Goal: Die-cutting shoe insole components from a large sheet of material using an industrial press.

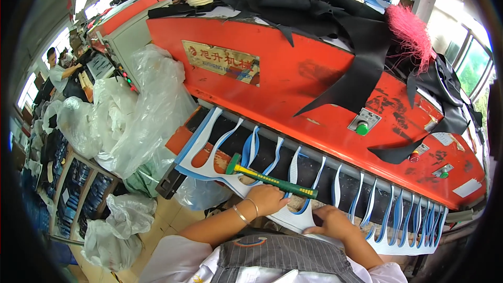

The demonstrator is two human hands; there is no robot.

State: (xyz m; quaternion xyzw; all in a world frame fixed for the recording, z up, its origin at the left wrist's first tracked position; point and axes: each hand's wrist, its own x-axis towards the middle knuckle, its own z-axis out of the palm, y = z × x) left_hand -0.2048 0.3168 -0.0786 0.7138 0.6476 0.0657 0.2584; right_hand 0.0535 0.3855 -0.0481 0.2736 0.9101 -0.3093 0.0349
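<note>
A long white-and-blue foam sheet (299, 219), with curved gaps cut along it, lies across the machine's dark bed in front of me. My left hand (268, 199) is closed over a near strip of it, the fingertips partly hidden. My right hand (335, 222) grips the same near edge further right, with the thumb on the white face and fingers curled over. A hammer (272, 180) with a green head and a yellow-and-green handle rests on the sheet, its handle just beyond my left hand. I cannot tell if that hand touches it.
A big red machine (293, 63) rises beyond the bed, with a green button (362, 128) and a red knob (414, 156). Black material scraps (361, 63) hang over it. Clear plastic bags (152, 110) crowd the left, beside a rack (78, 188). A person (58, 76) works far left.
</note>
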